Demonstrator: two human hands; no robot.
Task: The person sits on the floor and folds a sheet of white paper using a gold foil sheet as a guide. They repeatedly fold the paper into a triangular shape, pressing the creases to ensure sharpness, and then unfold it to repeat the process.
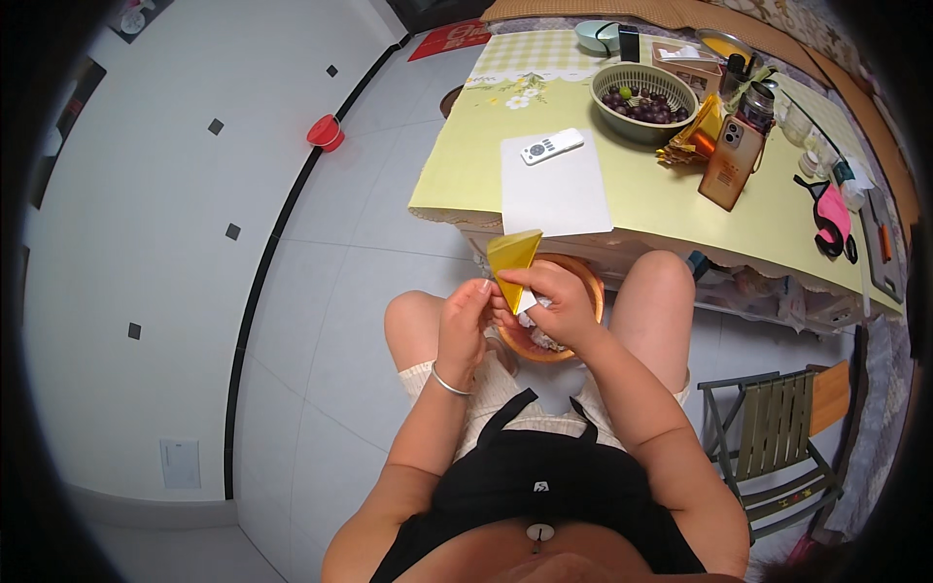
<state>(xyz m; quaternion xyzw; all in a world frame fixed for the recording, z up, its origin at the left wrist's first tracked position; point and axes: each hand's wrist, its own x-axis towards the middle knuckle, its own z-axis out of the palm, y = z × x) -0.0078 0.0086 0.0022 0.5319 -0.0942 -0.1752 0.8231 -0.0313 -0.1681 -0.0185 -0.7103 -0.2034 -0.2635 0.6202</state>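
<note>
A folded piece of shiny gold paper (512, 255), pointed toward its lower end with a white underside showing there, is held up between my two hands above my lap. My left hand (468, 316) is closed, its thumb and fingertips pinching the paper's left edge low down. From the other side my right hand (559, 299) grips it, index finger laid across the gold face. Below the hands, between my knees, stands a round orange-brown basin (589, 282). Crumpled whitish pieces (542, 337) lie inside it, partly hidden by my right hand.
Ahead is a table with a yellow-green cloth (447, 160). On it are a white sheet (554, 204), a remote (552, 147), a colander of grapes (622, 121), an upright phone (732, 163) and a pink-black strap item (832, 216). A folding chair (777, 428) stands at right, a red bucket (326, 134) at left.
</note>
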